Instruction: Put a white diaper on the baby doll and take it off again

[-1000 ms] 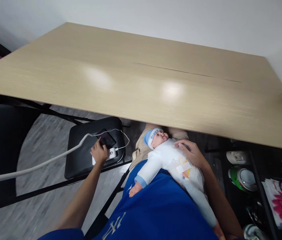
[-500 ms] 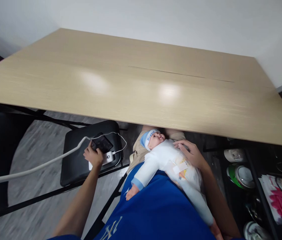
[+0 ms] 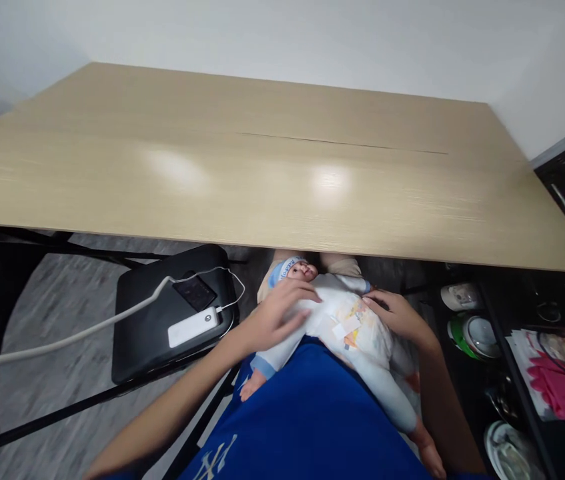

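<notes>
A baby doll in a white outfit with blue cuffs lies face up across my lap. On its head is a blue-and-white cap, and a diaper with a printed front and white tape wraps its middle. My left hand is over the doll's chest and shoulder, fingers apart; whether it presses down I cannot tell. At the doll's other side, my right hand rests along the diaper's edge with its fingers spread loosely.
A wooden table spans the front. On a black stool at left lie a white power bank with its cable and a dark phone-like device. Dark shelves at right hold a green can and pink gloves.
My left hand has left the power bank and dark device on the stool and come right, over the doll. The right hand stays beside the diaper, and the view has shifted slightly.
</notes>
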`<action>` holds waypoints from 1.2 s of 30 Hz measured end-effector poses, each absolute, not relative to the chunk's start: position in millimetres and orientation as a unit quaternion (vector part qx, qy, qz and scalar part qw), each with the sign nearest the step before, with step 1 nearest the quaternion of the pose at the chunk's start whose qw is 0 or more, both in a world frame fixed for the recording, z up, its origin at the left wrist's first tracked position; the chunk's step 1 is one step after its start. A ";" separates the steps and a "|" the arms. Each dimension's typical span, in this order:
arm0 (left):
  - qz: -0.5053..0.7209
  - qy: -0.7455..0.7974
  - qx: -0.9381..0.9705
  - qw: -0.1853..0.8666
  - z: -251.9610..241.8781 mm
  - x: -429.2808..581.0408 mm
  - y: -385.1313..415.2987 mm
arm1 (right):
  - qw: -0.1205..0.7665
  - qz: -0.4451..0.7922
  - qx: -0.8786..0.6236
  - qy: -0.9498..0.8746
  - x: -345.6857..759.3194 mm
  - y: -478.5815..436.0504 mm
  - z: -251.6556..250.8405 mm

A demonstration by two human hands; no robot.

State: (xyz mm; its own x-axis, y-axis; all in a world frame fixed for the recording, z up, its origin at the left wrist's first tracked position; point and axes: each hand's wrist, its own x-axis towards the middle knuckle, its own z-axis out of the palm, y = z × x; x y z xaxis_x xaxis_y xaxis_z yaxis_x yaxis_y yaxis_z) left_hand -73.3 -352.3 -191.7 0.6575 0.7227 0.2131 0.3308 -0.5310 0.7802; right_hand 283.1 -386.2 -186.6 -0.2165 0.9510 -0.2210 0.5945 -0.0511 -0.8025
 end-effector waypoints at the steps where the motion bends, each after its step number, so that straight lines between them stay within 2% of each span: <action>1: 0.245 0.269 0.854 0.373 -179.2 -49.1 -349.6 | 0.212 0.423 -0.583 -0.660 281.7 -384.2 -187.6; 5: 0.189 0.171 0.888 0.383 -160.3 14.4 -342.0 | 0.226 0.421 -0.588 -0.652 285.7 -379.6 -207.2; 10: 0.214 0.173 0.863 0.425 -168.8 15.6 -340.9 | 0.278 0.331 -0.678 -0.595 299.2 -379.3 -240.5; 13: 0.226 0.189 0.840 0.455 -168.7 9.6 -342.7 | 0.301 0.318 -0.664 -0.606 293.0 -380.8 -227.5; 16: 0.256 0.199 0.814 0.482 -164.4 4.9 -346.0 | 0.321 0.345 -0.560 -0.681 273.7 -382.4 -194.6; 20: 0.296 0.210 0.792 0.491 -164.5 -7.6 -354.1 | 0.278 0.377 -0.443 -0.764 254.3 -382.6 -169.0; 29: 0.219 0.251 0.847 0.414 -175.0 2.4 -355.1 | 0.258 0.336 -0.469 -0.775 262.8 -386.0 -184.0; 36: 0.252 0.239 0.825 0.445 -153.4 2.3 -357.5 | 0.283 0.342 -0.459 -0.769 246.4 -390.1 -179.1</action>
